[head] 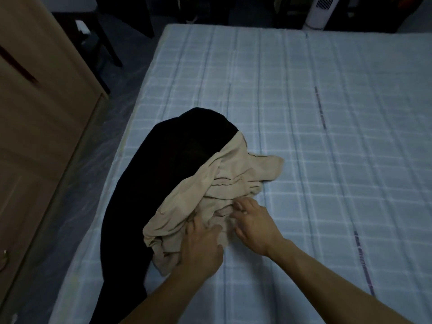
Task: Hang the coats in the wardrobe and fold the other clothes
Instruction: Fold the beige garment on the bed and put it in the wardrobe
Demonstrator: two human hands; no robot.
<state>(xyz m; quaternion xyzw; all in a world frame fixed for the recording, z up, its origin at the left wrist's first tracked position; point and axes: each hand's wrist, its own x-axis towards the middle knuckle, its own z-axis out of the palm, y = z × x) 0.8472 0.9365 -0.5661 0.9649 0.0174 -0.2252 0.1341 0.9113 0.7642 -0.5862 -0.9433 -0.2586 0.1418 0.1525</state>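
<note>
A crumpled beige garment [217,183] lies on the bed, partly on top of a long black garment [163,174] that hangs off the bed's left edge. My left hand [201,246] grips the near edge of the beige cloth, its fingertips buried in the folds. My right hand [252,220] sits just to its right with the fingers curled into the same cloth. The wooden wardrobe [42,127] stands at the left, doors closed.
The bed [327,160] has a pale blue checked cover, with broad bare cover to the right. A dark table and chair legs [102,40] stand beyond the wardrobe. A white tower fan [320,12] stands past the bed's far end.
</note>
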